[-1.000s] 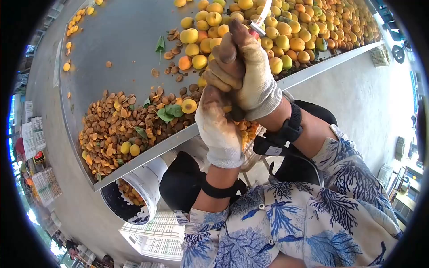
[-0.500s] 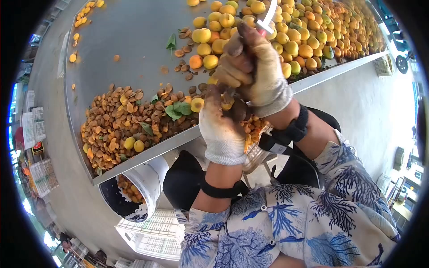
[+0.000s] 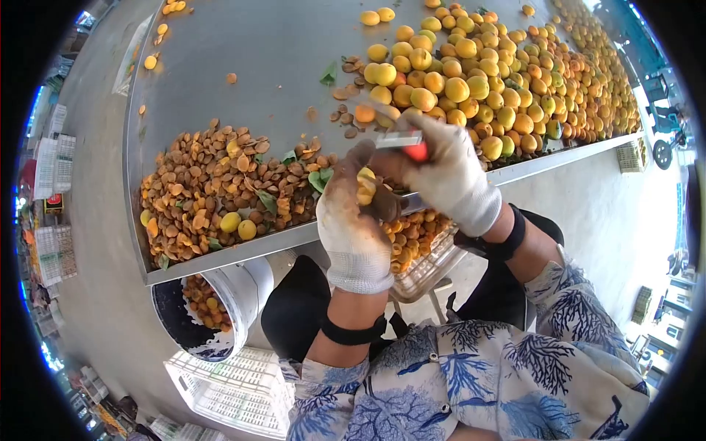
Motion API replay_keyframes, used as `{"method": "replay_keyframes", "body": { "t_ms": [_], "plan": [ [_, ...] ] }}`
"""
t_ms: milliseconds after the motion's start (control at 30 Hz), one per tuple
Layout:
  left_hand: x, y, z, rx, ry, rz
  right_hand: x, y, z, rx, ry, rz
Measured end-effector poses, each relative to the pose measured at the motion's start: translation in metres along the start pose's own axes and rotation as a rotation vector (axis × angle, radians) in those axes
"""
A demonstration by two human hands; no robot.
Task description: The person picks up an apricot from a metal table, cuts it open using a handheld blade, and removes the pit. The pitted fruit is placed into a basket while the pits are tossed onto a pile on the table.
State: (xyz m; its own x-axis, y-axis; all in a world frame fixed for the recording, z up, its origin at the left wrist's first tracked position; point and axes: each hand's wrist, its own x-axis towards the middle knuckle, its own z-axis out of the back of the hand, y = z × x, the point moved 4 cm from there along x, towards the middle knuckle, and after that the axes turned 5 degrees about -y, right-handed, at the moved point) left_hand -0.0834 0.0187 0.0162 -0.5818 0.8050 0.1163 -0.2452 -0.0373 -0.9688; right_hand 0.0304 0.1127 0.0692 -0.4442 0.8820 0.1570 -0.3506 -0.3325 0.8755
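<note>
Both my hands wear stained white gloves with bare-looking dark fingertips. My left hand (image 3: pixel 353 213) is closed round a yellow apricot (image 3: pixel 365 187) at the table's front edge. My right hand (image 3: pixel 448 165), just to its right, grips a knife (image 3: pixel 401 140) with a red part at the handle; its blade points left, partly blurred. Behind the hands lies a big heap of whole apricots (image 3: pixel 456 90). To the left is a pile of brown pits (image 3: pixel 213 184) with a few green leaves and two yellow apricots.
The metal table (image 3: pixel 243 44) has a raised front rim. Below it, a basket of orange apricot pieces (image 3: pixel 415 239) sits near my lap. A white bucket (image 3: pixel 246 294) with fruit lies tilted at the left, above a white crate (image 3: pixel 235 386). More crates (image 3: pixel 55 158) stand farther left.
My hands have moved slightly apart. The knife has swung down from pointing upward to pointing left, and the yellow apricot in my left hand shows more. The view has shifted a little.
</note>
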Motion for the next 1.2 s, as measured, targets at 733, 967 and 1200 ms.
{"method": "replay_keyframes", "body": {
  "t_ms": [733, 967, 1200],
  "plan": [
    [-0.046, -0.017, 0.003, -0.182, 0.787, 0.098, 0.053, -0.004, -0.015, -0.013, 0.353, -0.448],
    [-0.021, -0.022, 0.0, -0.946, 0.26, 0.5, -0.001, 0.006, 0.015, 0.461, 0.366, -0.438],
    [-0.012, -0.005, -0.013, -1.05, 0.136, 0.529, -0.025, -0.005, 0.02, 0.083, 0.335, -0.176]
  ]
}}
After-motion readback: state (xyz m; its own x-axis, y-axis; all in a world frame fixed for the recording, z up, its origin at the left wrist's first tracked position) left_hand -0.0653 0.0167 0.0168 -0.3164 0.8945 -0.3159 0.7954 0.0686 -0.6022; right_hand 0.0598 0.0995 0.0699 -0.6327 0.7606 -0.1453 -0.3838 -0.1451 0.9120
